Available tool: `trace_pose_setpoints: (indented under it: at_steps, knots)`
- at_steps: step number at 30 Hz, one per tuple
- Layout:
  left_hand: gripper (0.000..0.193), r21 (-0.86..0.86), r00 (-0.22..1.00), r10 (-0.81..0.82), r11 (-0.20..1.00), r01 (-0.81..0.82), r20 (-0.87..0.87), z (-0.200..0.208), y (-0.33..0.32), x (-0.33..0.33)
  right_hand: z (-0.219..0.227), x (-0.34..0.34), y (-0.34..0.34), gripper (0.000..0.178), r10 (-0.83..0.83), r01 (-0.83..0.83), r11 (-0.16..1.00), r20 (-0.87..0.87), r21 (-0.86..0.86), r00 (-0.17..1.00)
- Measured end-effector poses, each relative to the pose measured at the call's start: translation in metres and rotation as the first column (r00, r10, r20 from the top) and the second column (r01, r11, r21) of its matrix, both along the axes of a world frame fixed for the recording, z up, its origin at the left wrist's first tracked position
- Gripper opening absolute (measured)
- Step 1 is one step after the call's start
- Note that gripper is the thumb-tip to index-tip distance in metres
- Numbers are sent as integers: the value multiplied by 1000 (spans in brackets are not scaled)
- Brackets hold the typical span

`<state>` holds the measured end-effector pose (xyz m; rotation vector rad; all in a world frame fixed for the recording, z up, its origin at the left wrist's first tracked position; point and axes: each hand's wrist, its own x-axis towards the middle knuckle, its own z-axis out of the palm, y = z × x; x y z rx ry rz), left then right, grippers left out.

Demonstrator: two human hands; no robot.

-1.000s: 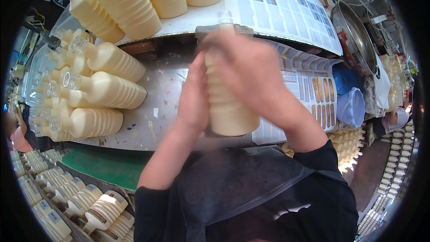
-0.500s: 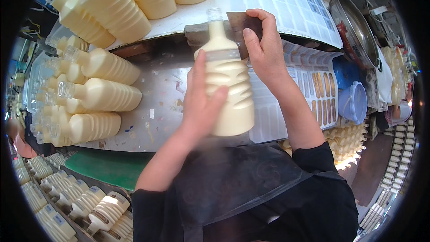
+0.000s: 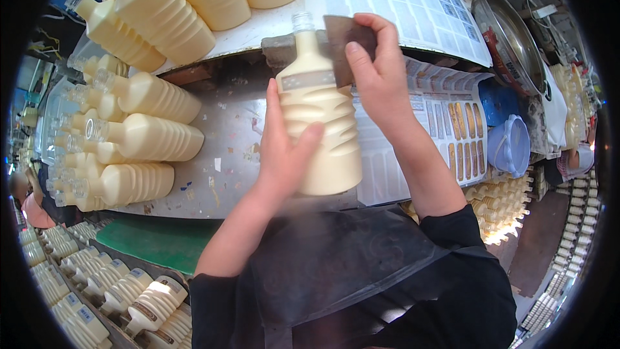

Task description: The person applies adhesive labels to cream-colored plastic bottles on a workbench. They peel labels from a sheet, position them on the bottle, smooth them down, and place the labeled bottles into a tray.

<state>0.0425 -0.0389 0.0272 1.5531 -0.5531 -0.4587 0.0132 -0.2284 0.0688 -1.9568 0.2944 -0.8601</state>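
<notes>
A cream plastic bottle [image 3: 326,161] with a clear threaded neck and wavy ribs lies on the bench, its neck pointing away from me. My left hand [image 3: 282,161] grips its left side, thumb across the ribbed front. Around the bottle's shoulder runs a greyish patterned label strip [image 3: 309,80]. In my right hand [image 3: 384,84] I pinch a thin brown scraper card [image 3: 345,42], thumb on its face. The card's lower edge meets the right end of the strip; whether it presses there I cannot tell. A grey block [image 3: 278,50] sits behind the bottle's neck.
Several similar bottles [image 3: 161,137] lie stacked at left, and larger-looking ones [image 3: 158,10] stand on the white shelf. Label sheets [image 3: 445,106] spread at right, beside a lavender bucket [image 3: 509,147]. A metal pan [image 3: 510,39] leans at far right. Labelled bottles [image 3: 155,304] fill the lower left.
The bottle has shifted slightly left. My left fingers have moved from its front to its left edge, so more of the label strip shows. The scraper card stays near the strip's right end.
</notes>
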Motion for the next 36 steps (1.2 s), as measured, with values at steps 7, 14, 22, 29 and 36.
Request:
trace_pose_setpoints:
  at_steps: [7,14,22,29,36]
  knots:
    - [97,347,968,13,932,-102,249,32,-5,-14,18,18,17,36,-40,23,986,-102,-162,994]
    - [98,403,952,-37,911,-93,303,40,-7,-14,25,42,62,35,53,-97,967,-189,-234,981]
    - [88,339,932,-33,936,-99,362,25,0,-9,21,20,29,31,-117,39,908,-165,-417,979]
    - [86,229,946,4,970,-83,325,13,1,-5,-16,2,-2,40,-129,119,957,-19,-266,991]
    - [89,102,985,47,993,-65,165,0,0,-4,-8,-9,-8,41,-29,30,999,33,-20,999]
